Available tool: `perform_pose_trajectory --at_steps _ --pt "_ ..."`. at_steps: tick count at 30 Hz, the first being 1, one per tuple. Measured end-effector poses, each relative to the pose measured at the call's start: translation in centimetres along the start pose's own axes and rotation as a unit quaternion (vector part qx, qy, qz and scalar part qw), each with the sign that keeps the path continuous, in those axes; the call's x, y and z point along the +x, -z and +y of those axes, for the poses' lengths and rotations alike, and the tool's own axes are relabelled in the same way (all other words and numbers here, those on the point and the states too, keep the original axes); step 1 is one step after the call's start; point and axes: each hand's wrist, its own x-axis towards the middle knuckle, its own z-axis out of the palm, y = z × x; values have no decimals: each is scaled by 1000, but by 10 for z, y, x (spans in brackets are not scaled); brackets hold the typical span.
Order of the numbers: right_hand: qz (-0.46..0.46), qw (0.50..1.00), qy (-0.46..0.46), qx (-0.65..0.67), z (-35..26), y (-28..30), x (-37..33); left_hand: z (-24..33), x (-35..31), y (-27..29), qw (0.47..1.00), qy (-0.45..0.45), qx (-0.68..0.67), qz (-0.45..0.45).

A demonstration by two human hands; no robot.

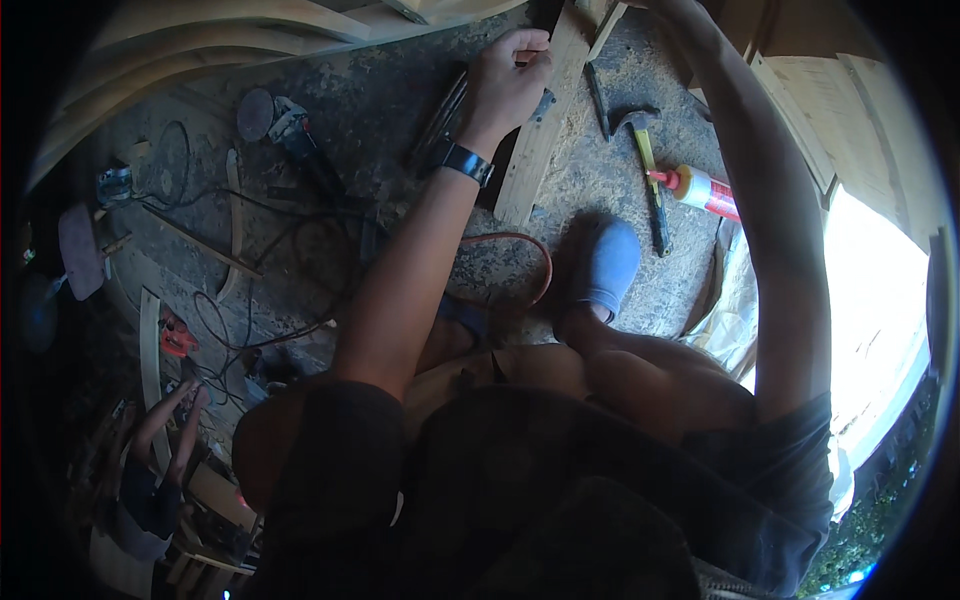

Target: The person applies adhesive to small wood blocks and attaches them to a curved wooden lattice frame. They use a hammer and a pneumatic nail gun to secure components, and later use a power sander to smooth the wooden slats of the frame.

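My left hand [508, 82], a dark watch on its wrist, is over a long wooden board [530, 168]. Its fingers are curled in, and what they hold, if anything, is hidden. A dark object [543, 106] sticks out beside the palm, over the board; its kind is unclear. At the top edge the picture cuts off my right hand [662, 4], so its fingers do not show. Close to that hand is the upper end of a thin wooden strip [606, 32], slanting up from the board.
Right of the board lie a dark rod [598, 100], a claw hammer [647, 165] and a red-capped bottle [704, 190]. A disc power tool [290, 130] and cables lie left. Curved wooden ribs [210, 40] arch upper left. Lower left, another person's hands [190, 395] are by a red-orange tool [178, 337].
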Motion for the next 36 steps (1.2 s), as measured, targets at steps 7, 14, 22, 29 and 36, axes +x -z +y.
perform_pose_trajectory --at_steps 7,14,22,29,36 --pt "28 893 -106 437 10 -5 10 -5 75 -35 905 135 -401 -44" --pt "-11 899 -115 422 20 2 10 -6 123 -70 749 47 -647 -137" --pt "29 737 -264 622 16 52 -3 -6 119 -79 698 61 -703 -126" --pt "-21 774 -263 576 9 77 39 -29 116 -47 769 11 -633 -88" --pt "-39 883 -140 446 16 -30 -19 24 85 -73 940 -13 -337 60"
